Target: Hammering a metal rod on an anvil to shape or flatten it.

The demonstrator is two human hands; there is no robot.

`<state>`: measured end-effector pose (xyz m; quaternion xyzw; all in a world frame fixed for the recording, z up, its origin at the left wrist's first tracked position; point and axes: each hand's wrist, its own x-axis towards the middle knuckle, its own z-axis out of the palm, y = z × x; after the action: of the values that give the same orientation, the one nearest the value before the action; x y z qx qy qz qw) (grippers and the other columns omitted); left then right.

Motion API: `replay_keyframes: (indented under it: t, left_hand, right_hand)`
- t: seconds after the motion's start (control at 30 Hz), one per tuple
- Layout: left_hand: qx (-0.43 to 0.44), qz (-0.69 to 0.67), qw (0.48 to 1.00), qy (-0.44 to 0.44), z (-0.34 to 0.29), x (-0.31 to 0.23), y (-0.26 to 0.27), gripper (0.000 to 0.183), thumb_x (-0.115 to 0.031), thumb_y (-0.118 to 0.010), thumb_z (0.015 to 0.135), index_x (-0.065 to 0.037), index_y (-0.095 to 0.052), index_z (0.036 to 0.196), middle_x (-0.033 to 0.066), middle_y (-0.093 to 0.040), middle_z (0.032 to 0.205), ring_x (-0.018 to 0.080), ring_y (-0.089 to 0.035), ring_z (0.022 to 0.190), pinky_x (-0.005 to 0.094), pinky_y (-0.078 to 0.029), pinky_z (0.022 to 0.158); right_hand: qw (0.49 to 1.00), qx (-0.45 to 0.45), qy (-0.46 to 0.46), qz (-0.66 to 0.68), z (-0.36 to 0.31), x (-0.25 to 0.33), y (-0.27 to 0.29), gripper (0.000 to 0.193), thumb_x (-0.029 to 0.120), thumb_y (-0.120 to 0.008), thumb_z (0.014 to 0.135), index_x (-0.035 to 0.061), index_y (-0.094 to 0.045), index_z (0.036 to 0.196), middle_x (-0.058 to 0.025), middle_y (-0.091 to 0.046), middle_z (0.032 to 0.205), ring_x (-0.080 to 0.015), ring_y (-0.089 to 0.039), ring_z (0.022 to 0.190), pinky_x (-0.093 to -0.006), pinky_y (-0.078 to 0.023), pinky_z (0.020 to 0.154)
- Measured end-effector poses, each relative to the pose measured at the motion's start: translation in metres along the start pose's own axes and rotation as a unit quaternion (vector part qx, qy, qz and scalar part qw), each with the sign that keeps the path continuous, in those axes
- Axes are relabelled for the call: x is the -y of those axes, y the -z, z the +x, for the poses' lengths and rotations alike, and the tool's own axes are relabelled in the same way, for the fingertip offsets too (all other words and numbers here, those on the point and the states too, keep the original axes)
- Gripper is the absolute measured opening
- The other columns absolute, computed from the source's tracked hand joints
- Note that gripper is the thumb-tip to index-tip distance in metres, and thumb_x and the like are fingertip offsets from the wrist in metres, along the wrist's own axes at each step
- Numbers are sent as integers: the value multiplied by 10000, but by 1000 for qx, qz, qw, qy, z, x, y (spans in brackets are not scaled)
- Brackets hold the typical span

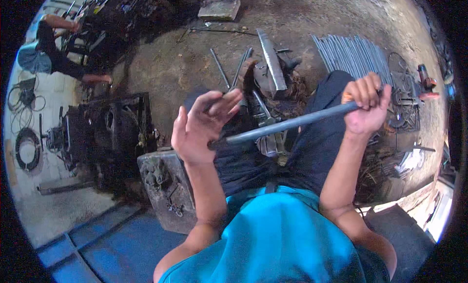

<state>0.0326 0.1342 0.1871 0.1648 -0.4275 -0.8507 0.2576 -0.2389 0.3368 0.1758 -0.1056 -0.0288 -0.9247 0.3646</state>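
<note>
A grey metal rod (292, 123) slants across in front of my lap. My right hand (365, 102) has its fingers wrapped round the rod's right, higher end. At the other end, my left hand (200, 129) is raised with its palm showing and dark smudges on it. Its fingers are stretched out and slightly blurred. The rod's left tip lies beside the heel of that palm; whether they touch I cannot tell. Beyond the rod, between my legs, a flat metal bar (272, 61) stands out from a dark work block. A hammer-like tool (265, 115) lies partly hidden behind the rod.
Many similar rods (353, 54) lie side by side at the far right. A few loose rods (220, 67) rest on the dirt floor. On my left are a worn block (168, 190) and dark machinery (107, 132). Another person (36, 56) sits at the far left.
</note>
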Motion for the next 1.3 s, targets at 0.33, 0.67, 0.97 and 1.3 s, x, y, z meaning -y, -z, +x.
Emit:
replay_keyframes:
  t: [0.33,0.67,0.97,1.3]
  left_hand:
    - [58,-400,879,-252,14,-35,-52,671,-432,-534,893,-40,-420,1425,134,-254,1591,401,-56,1495,663,84,1153]
    - [39,-393,848,-354,-1,-52,-59,628,-411,-548,900,-70,-421,1411,60,-236,1605,363,-32,1503,674,108,1144]
    - [48,-335,864,-373,-5,-51,-38,522,-382,-562,915,-105,-475,1349,49,-322,1574,275,-174,1497,629,58,1177]
    - [41,-329,861,-386,-14,-58,-12,404,-314,-594,899,-120,-532,1248,66,-452,1499,235,-401,1406,560,-22,1196]
  right_hand:
    - [998,-59,13,17,-13,17,24,305,327,-472,962,123,-387,751,38,-294,563,-97,-287,467,-277,-286,544]
    - [999,-39,-13,10,-14,0,8,251,178,-622,872,105,-386,825,23,-309,627,-110,-336,561,-278,-294,603]
    - [999,-19,-4,-33,-11,-10,-12,264,159,-649,866,92,-394,871,16,-308,669,-116,-322,594,-294,-292,633]
    - [997,19,6,-78,-13,-28,-40,270,165,-675,880,76,-429,951,21,-327,667,-109,-326,589,-287,-290,635]
